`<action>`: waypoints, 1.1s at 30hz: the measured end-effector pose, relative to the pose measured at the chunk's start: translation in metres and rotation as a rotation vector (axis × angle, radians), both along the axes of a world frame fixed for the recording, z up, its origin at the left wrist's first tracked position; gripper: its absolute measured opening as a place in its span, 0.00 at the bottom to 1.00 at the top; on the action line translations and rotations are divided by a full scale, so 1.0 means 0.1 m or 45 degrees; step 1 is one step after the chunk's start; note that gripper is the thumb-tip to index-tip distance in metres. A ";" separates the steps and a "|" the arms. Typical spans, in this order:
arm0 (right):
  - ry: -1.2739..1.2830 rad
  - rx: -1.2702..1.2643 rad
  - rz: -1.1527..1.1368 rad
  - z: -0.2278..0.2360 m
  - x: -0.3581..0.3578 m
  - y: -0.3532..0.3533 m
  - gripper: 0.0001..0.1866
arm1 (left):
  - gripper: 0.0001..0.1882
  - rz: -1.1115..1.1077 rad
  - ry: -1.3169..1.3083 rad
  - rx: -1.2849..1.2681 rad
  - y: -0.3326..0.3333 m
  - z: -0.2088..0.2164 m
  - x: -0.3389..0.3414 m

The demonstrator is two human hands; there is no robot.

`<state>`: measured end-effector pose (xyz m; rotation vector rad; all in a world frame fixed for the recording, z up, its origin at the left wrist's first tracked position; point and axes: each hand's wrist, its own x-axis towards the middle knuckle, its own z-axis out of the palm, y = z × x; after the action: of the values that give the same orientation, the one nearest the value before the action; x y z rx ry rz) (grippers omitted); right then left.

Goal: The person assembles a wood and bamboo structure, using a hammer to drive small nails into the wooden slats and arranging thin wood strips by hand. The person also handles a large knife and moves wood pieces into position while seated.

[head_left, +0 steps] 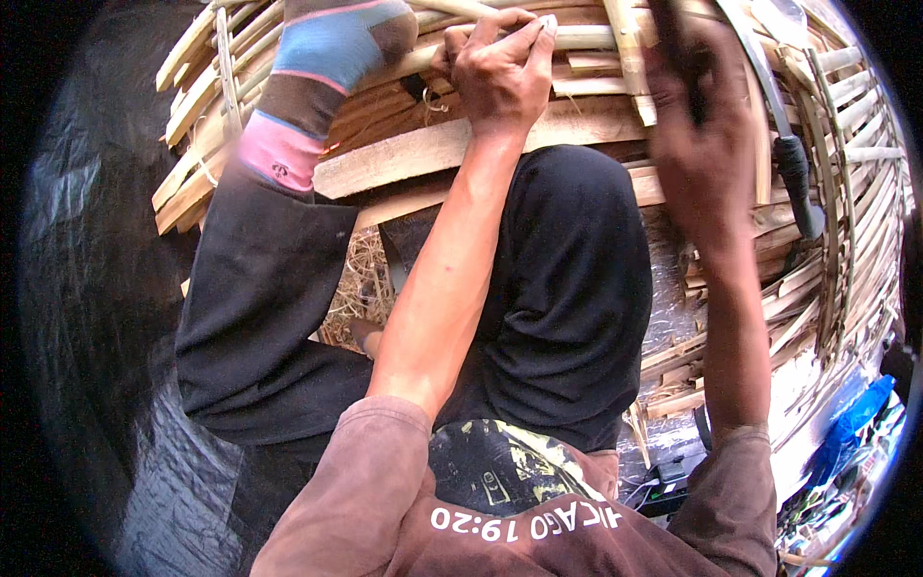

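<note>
My left hand [500, 82] is closed, with its thumb and fingers pressed around a pale bamboo strip [582, 37] that runs crosswise at the top. Motion blurs my right hand [702, 144], over the bamboo pieces to the right. A dark, long shape [681, 43] lies along its fingers, too smeared to name. Between the two hands, an upright pale bamboo piece [627, 58] crosses the strips. Right of my right hand lies a long metal tool with a black handle [793, 168]. My sock-covered foot [336, 43] rests on the strips left of my left hand.
Split bamboo pieces [433, 149] lie in layers beyond my knees. Slatted bamboo frames [836, 173] and loose strips fill the right side. Black plastic sheeting [106, 288] spreads at the left. A blue plastic bag [856, 423] and a small black device [668, 481] are at lower right.
</note>
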<state>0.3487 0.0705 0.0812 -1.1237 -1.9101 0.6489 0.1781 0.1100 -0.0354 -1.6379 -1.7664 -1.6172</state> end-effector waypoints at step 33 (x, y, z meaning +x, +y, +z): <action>0.181 -0.248 -0.241 -0.13 0.13 0.05 0.18 | 0.11 -0.135 -0.136 -0.064 -0.05 0.05 0.01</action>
<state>0.3613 0.0758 0.0681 -1.3252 -1.6239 0.7987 0.1792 0.1053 -0.0301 -1.7242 -1.8133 -1.7509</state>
